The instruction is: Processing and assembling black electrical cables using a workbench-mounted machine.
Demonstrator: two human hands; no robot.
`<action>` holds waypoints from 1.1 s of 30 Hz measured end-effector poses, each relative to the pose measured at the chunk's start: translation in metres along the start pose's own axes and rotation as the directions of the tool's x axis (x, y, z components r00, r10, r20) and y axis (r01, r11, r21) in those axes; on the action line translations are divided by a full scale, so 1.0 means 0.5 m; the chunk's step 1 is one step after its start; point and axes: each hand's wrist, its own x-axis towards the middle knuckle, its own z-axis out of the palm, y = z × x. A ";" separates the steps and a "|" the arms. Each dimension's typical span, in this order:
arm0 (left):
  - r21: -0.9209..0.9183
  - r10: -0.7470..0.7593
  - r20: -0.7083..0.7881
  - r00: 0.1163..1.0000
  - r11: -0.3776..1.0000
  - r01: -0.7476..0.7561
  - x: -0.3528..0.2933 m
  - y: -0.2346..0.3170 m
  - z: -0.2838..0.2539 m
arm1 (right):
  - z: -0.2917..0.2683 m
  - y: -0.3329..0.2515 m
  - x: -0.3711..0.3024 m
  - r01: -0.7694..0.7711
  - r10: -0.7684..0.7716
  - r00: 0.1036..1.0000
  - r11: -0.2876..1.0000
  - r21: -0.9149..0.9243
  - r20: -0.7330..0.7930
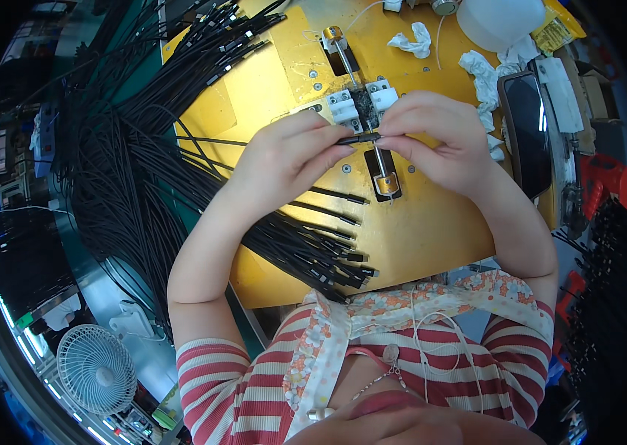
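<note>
Between my two hands is a black cable end (356, 139), held level over the middle of a gold metal plate (432, 230). My left hand (284, 159) pinches the cable side, thumb and forefinger closed on it. At the connector tip, my right hand (436, 141) has its thumb and fingers pressed together on the same piece. Just beyond the fingertips sits a fixture with white blocks (343, 110), partly hidden by my right hand. Metal rods run into it from a far brass-coloured knob (334, 35) and a near brass-coloured knob (386, 183).
Bundled black cables (124, 178) cover the left side, and several connector ends (347, 259) lie on the plate near me. At right are crumpled tissues (480, 78), a phone-like dark device (527, 130) and a white tub (501, 18). A white fan (96, 368) stands lower left.
</note>
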 end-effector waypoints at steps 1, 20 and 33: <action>0.099 0.077 -0.034 0.996 0.992 -0.074 -0.004 -0.004 0.008 | 0.002 0.000 0.001 -0.076 0.076 0.997 0.997 0.028 -0.002; 0.432 0.105 0.004 0.995 0.897 -0.096 -0.008 -0.042 0.021 | 0.019 0.051 -0.002 -0.101 0.104 0.994 0.876 -0.472 -0.020; 0.374 0.110 -0.035 0.993 0.923 -0.089 -0.010 -0.057 0.025 | 0.013 0.028 0.002 0.187 -0.053 0.977 0.677 -0.712 0.206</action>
